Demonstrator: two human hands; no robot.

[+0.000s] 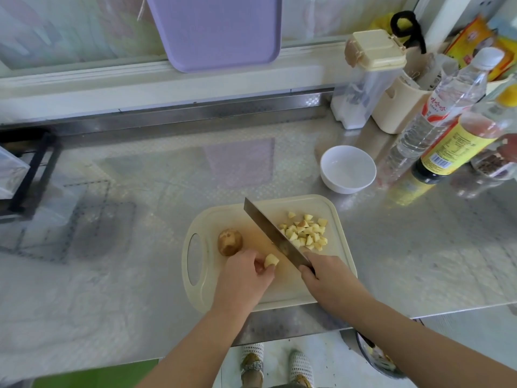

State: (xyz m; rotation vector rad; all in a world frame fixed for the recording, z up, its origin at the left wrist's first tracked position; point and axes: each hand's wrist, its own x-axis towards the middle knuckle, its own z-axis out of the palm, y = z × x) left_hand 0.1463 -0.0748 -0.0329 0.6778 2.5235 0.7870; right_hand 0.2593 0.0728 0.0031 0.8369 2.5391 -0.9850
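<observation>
Cream cutting board (330,264) sits on the shiny counter (167,177). L hand (243,278) pinches an apple chunk (271,260) on the board w/ curled fingers. R hand (327,275) grips the knife (272,233) handle, blade tilted over the board (small apple bits (306,232) lie just right of it). Apple core (230,242) is near the L hand. White bowl (347,168) stands behind.

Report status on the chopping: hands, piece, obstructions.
Left hand pinches pale chunk on cutting board. Right hand grips cleaver, blade between chunk and diced pile. Nothing under the blade.
</observation>
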